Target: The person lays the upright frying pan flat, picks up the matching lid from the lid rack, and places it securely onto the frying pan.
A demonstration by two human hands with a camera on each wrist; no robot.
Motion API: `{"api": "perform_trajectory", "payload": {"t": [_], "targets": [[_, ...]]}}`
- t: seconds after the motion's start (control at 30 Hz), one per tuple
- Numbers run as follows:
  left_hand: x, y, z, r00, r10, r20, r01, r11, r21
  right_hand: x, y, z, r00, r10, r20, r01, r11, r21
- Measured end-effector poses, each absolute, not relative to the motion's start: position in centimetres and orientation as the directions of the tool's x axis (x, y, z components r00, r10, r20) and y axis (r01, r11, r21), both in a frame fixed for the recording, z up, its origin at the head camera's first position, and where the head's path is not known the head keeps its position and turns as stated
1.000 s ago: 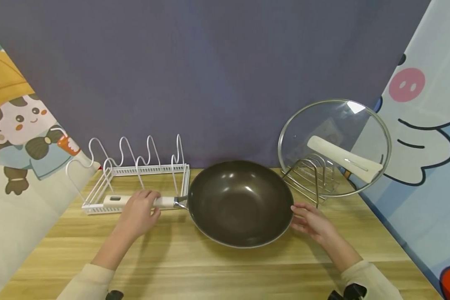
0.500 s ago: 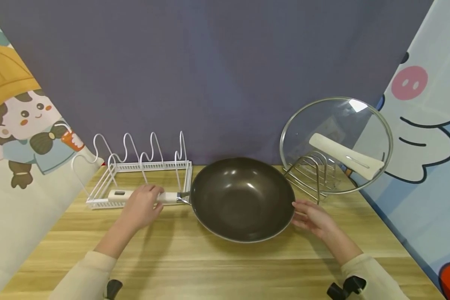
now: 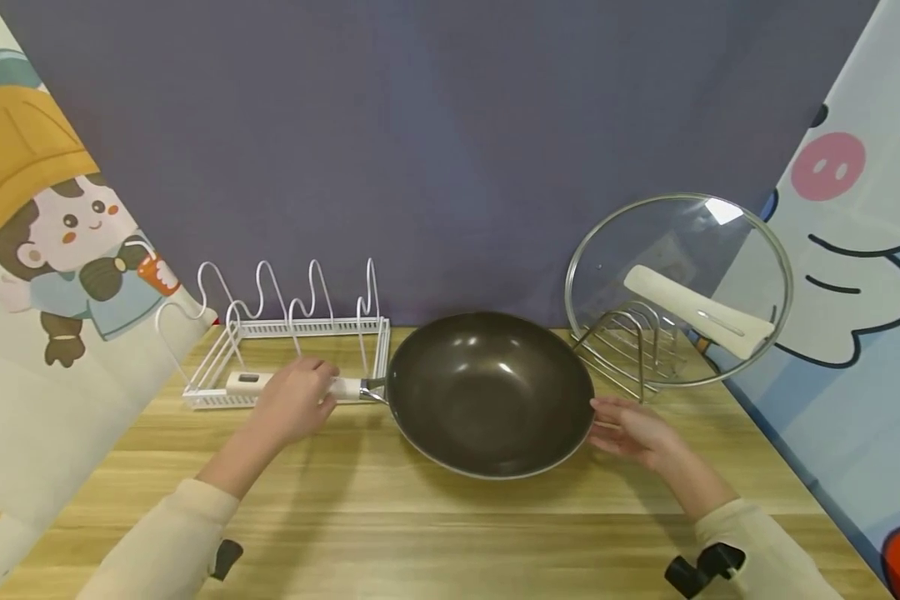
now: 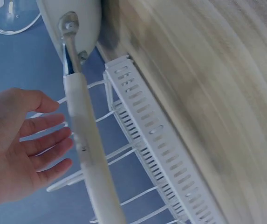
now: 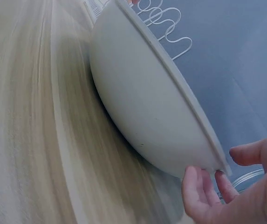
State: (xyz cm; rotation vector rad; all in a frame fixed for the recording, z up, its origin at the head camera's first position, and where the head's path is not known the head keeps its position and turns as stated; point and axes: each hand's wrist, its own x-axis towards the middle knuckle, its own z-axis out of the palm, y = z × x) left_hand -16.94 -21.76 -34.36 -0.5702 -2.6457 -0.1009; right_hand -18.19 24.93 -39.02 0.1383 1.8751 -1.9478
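Observation:
A wok (image 3: 487, 400) with a dark brown inside, pale outside and cream handle (image 4: 89, 140) sits on the wooden table. My left hand (image 3: 296, 400) is over the handle in the head view. In the left wrist view its loosely bent fingers (image 4: 49, 144) hang beside the handle, with a small gap showing. On the other side, my right hand (image 3: 630, 429) is at the wok's rim. The right wrist view has its fingertips (image 5: 222, 179) against the pale outer wall just under the rim, while the thumb (image 5: 247, 154) stands off the edge.
Behind the wok's handle stands a white wire rack (image 3: 315, 327). At the right, a metal wire stand (image 3: 630, 333) holds a large glass lid (image 3: 678, 242) with a cream handle, tilted upright. A dark curtain (image 3: 420, 150) hangs behind, and printed cartoon cloths flank the table (image 3: 450, 542).
The head view has turned slightly, so everything sits a little further right and higher in it. Both hands keep their places at the wok.

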Motion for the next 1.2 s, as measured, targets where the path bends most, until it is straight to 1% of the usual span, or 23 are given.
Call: {"api": "perform_trajectory", "payload": {"t": [0.17,0.4,0.63,0.8,0.9,1.0,1.2], "targets": [[-17.0,-21.0,-33.4,-0.835,0.37,0.406,0.402,0.916,-0.008,-18.2,25.6,-38.0,-0.904,-0.24,-0.355,0.33,0.14,-0.934],[-17.6,-19.4,-32.2,-0.86,0.359,0.362,0.403,0.914,0.053,-18.8,26.6,-37.0,-0.907,-0.249,-0.339,0.294,0.2,-0.935],[-19.2,-17.1,-30.9,-0.875,0.383,0.296,0.43,0.896,0.112,-19.6,27.4,-35.6,-0.922,-0.243,-0.301,0.212,0.334,-0.918],[-20.3,-15.6,-30.0,-0.876,0.394,0.279,0.445,0.884,0.147,-19.9,27.7,-34.4,-0.937,-0.217,-0.274,0.162,0.426,-0.89],[-20.9,-14.8,-29.7,-0.884,0.397,0.248,0.444,0.878,0.179,-20.1,28.0,-33.9,-0.943,-0.213,-0.257,0.125,0.488,-0.864],[-21.5,-14.2,-29.4,-0.899,0.389,0.202,0.429,0.874,0.229,-20.3,28.2,-33.4,-0.947,-0.206,-0.246,0.107,0.521,-0.847],[-23.0,-13.1,-29.2,-0.892,0.414,0.181,0.451,0.84,0.302,-20.4,28.8,-32.4,-0.962,-0.175,-0.211,0.071,0.583,-0.809]]}}
